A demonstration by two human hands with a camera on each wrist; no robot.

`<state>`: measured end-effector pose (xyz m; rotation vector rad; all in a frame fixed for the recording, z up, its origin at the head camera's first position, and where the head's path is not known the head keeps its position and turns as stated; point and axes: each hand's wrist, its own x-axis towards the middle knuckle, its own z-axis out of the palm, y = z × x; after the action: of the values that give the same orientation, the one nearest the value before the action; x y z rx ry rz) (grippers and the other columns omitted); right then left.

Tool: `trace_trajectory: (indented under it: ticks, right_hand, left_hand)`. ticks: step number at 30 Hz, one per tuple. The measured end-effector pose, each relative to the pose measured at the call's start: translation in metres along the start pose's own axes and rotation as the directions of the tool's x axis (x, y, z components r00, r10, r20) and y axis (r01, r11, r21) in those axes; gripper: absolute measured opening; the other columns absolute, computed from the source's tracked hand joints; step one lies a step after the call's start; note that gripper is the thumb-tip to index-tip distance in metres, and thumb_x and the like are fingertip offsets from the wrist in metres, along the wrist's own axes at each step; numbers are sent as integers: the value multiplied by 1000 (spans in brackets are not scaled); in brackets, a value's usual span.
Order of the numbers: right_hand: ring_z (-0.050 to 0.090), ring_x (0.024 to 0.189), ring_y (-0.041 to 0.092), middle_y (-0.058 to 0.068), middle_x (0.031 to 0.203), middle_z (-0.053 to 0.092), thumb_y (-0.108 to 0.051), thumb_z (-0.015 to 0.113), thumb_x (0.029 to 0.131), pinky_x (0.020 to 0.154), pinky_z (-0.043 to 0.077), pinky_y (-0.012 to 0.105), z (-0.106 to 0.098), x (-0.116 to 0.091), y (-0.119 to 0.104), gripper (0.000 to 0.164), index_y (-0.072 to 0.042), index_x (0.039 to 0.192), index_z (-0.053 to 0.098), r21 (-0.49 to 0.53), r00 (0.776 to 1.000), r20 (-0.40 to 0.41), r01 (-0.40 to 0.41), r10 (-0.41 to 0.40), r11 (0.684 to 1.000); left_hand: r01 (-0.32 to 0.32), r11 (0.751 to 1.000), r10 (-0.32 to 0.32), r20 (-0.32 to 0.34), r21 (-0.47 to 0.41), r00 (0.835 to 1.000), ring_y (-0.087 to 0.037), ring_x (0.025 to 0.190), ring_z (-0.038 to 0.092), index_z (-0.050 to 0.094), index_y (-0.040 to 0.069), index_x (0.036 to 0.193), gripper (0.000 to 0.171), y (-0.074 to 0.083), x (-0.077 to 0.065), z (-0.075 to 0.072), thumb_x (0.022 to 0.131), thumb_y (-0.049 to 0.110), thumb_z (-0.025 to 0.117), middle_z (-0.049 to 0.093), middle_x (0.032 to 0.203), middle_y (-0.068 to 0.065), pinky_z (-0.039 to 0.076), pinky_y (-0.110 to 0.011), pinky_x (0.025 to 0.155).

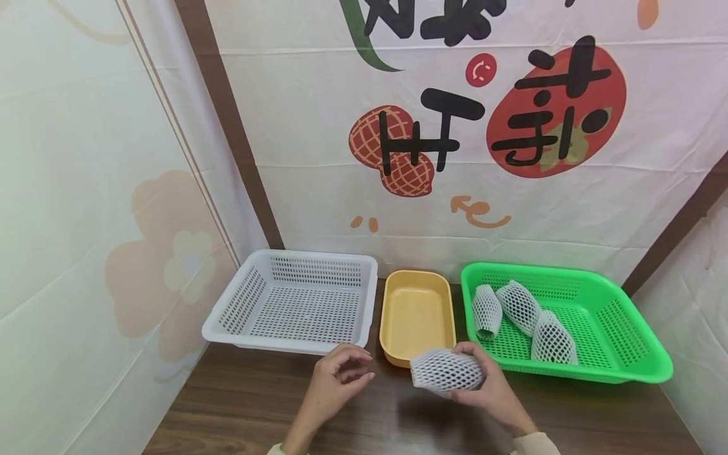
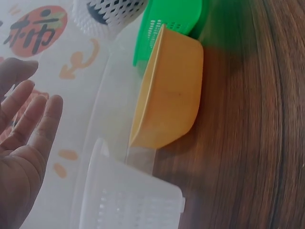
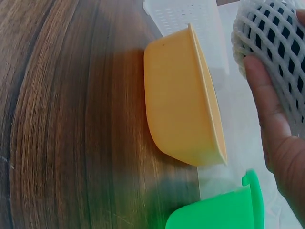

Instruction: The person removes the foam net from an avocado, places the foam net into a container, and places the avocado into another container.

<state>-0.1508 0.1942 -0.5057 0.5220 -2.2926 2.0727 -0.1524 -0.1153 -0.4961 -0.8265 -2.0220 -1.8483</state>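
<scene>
Two hands, well apart, at the bottom centre of the head view. Left hand: free of any load, fingers loosely bent, thumb a little away from the fingertips; just by the lower right corner of the white basket. Seen again at the left edge of the left wrist view, fingers stretched out.

Right hand: gripping a net by its right end—thumb on the lower side, fingers on the upper. Held up off the table, lower centre of the head view, just before the near end of the yellow tub. Pale mesh, something dark inside—plainest at the upper right of the right wrist view.

Three more nets in the left half of the green basket, right of the frame; one near-upright at the far left, two slanting, close together, beside it. Yellow tub between the two baskets, white one to the left.

Behind, across the top: a pale cloth with brown bands, black characters, a red peanut print near centre. Pale cuffs at both wrists, bottom edge.
</scene>
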Motion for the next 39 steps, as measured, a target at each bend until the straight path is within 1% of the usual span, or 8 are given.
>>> trace_trajectory:
  ticks: [7, 14, 20, 23, 28, 33, 36, 39]
  right_hand:
    - [55, 101, 35, 18, 120, 49, 5, 83, 64, 81, 56, 37, 5, 2, -1, 64, -7, 118, 50, 36, 999, 1, -32, 32, 999]
    - [56, 98, 35, 19, 118, 50, 5, 83, 64, 79, 57, 37, 6, -2, 0, 64, -7, 118, 50, 19, 1000, 0, -27, 27, 999]
    - [56, 99, 35, 21, 118, 49, 6, 81, 65, 78, 58, 39, 10, -7, -1, 63, -5, 118, 49, 49, 999, 15, -40, 39, 998]
    - [56, 99, 35, 19, 119, 49, 6, 82, 65, 79, 57, 38, 12, -8, -1, 64, -6, 118, 49, 49, 999, 8, -52, 51, 997]
    - [56, 99, 34, 19, 119, 49, 5, 83, 63, 80, 56, 36, 16, -8, -4, 65, -7, 118, 49, 36, 999, 2, -52, 52, 998]
    - [56, 99, 36, 20, 119, 48, 5, 82, 64, 79, 58, 39, 21, -3, -7, 64, -7, 118, 49, 76, 998, 12, -57, 56, 996]
    - [56, 99, 36, 21, 118, 48, 6, 81, 65, 78, 58, 40, 23, -1, -8, 63, -7, 117, 49, 90, 999, 23, -45, 43, 995]
    - [56, 99, 36, 22, 118, 49, 5, 82, 66, 79, 57, 39, 25, 1, -8, 62, -6, 117, 49, 81, 999, 36, -34, 32, 996]
  left_hand:
    - [7, 1000, -7, 24, -1, 1000, -22, 88, 66, 67, -2, 94, 27, 1, 2, 12, 73, -18, 73, 62, 99, -21, 60, -38, 71]
    - [47, 998, -45, 52, -42, 998, -33, 82, 67, 68, -6, 94, 21, 2, -1, 22, 76, -16, 72, 62, 99, -23, 60, -37, 73]
    - [67, 996, -63, 67, -58, 996, -33, 83, 67, 70, -4, 96, 20, 0, -7, 26, 78, -12, 72, 63, 99, -21, 60, -37, 73]
    - [67, 996, -62, 73, -62, 995, -30, 84, 68, 70, -3, 97, 20, 0, -10, 27, 79, -11, 72, 63, 99, -19, 60, -37, 73]
    - [24, 998, -19, 85, -58, 996, -30, 83, 68, 70, -6, 96, 17, 0, -11, 29, 80, -12, 72, 63, 98, -20, 60, -37, 72]
    - [-16, 1000, 17, 64, -23, 998, -28, 80, 68, 70, -6, 92, 16, 7, -4, 32, 78, -14, 71, 65, 94, -19, 60, -35, 69]
    - [-17, 1000, 18, 63, -24, 998, -27, 79, 67, 71, -5, 91, 16, 9, -2, 34, 78, -14, 71, 66, 92, -18, 60, -35, 68]
    - [-9, 999, 12, 72, -34, 997, -28, 80, 67, 71, -5, 91, 15, 6, -2, 35, 78, -14, 71, 66, 92, -18, 60, -35, 69]
